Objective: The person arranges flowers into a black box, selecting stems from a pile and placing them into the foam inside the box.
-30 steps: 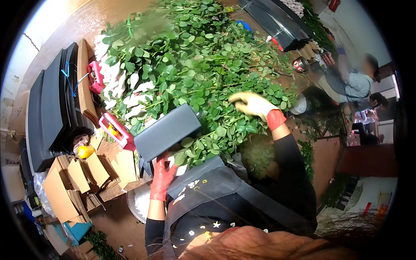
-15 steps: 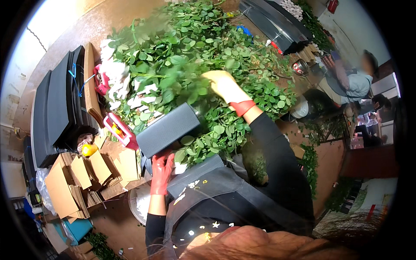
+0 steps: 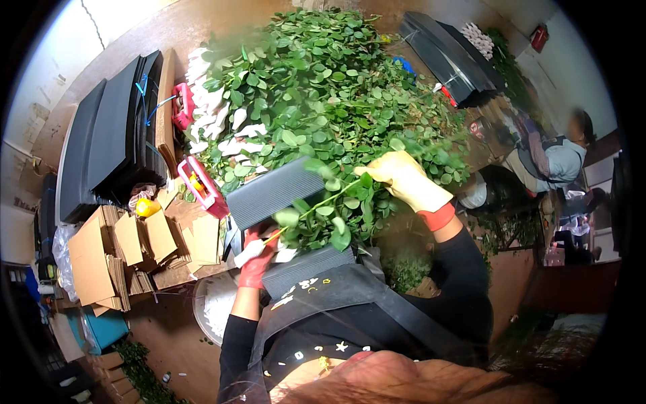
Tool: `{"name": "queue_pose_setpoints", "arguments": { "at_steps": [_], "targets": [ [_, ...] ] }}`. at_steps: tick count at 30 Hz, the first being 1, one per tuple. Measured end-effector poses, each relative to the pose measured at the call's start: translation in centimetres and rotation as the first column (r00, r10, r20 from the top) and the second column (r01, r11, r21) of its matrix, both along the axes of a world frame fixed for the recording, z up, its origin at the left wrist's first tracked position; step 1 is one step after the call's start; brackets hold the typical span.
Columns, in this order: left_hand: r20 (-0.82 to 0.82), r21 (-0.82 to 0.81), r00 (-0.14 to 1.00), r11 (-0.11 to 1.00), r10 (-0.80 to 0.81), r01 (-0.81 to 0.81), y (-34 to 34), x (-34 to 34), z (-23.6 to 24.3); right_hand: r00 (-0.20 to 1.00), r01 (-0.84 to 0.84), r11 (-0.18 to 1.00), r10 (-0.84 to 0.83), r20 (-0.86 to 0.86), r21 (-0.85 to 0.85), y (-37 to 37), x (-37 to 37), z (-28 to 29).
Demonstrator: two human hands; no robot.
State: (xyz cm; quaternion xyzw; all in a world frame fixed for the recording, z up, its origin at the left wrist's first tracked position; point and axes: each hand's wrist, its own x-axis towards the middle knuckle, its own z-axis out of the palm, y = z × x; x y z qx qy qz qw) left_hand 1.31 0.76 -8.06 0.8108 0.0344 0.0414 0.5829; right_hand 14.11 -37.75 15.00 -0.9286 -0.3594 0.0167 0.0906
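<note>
My right hand (image 3: pixel 397 178), in a yellow glove with a red cuff, pinches a leafy green stem (image 3: pixel 323 202). This stem slants down to the left and ends in a white-covered tip (image 3: pixel 250 252). My left hand (image 3: pixel 257 262), in a red glove, sits behind that tip with its fingers curled; leaves and the tip hide what they close on. Just above it stands a dark ribbed sheet (image 3: pixel 272 193), and another ribbed piece (image 3: pixel 309 268) lies against my apron. Beyond them spreads a big heap of leafy stems (image 3: pixel 336 101), with white-covered tips (image 3: pixel 212 114) along its left side.
Stacked dark sheets (image 3: pixel 121 128) stand at the left behind a wooden board (image 3: pixel 165 101). Nearer are cardboard pieces (image 3: pixel 94 256), a yellow bottle (image 3: pixel 147 207) and a pink holder (image 3: pixel 202 186). A round bin (image 3: pixel 210 310) is below the table edge. Another person (image 3: pixel 562 161) sits at the right.
My right hand has come back from the heap toward me and to the right, drawing out a stem. Its white-covered tip now lies at my left hand. The whole view has shifted slightly.
</note>
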Motion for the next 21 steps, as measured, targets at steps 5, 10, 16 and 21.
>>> {"name": "queue_pose_setpoints", "arguments": {
  "at_steps": [5,10,16,21],
  "targets": [
    [0.111,0.05,0.99,0.995,0.083,-0.089,-0.6,-0.8,3.6,0.806,0.56,0.796,-0.588,-0.074,-0.227,-0.8,-0.1,-2.3],
    [0.129,0.051,0.991,0.998,0.028,-0.035,-0.8,-0.9,5.4,0.917,0.335,0.842,-0.395,-0.059,-0.424,-0.9,-0.2,-5.9],
    [-0.105,0.157,0.992,0.984,-0.073,0.089,-0.3,-1.5,5.2,0.9,0.092,0.99,-0.13,-0.415,-0.11,-3.6,1.9,-6.5],
    [0.026,0.246,0.991,0.962,-0.133,0.122,0.1,-2.1,4.5,0.999,0.031,0.963,-0.021,-0.042,0.268,7.0,14.5,-0.9]
  ]
}}
